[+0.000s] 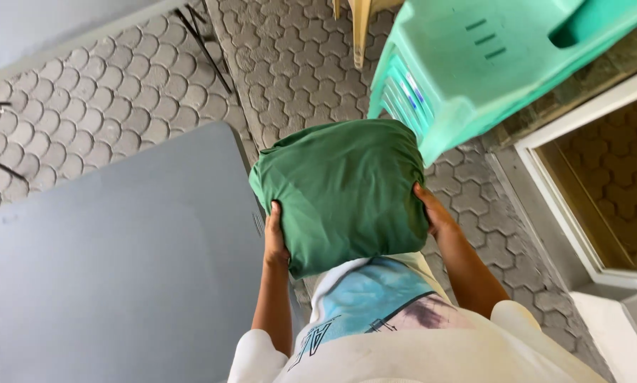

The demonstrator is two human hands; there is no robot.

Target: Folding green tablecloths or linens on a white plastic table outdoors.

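A folded green cloth (343,191), thick and roughly square, is held in the air in front of my chest. My left hand (274,237) grips its near left edge, thumb on top. My right hand (435,213) grips its right edge, with the fingers hidden under the cloth. The bundle hangs beside the right edge of a grey table (120,255) and below a stack of light green plastic chairs (474,64). I wear a white shirt with a blue print.
The floor is grey hexagonal paving (290,64). The grey table fills the left. The green chairs stand at the upper right, with a pale wooden leg (361,28) behind them. A white step and doorway frame (581,213) lie at the right.
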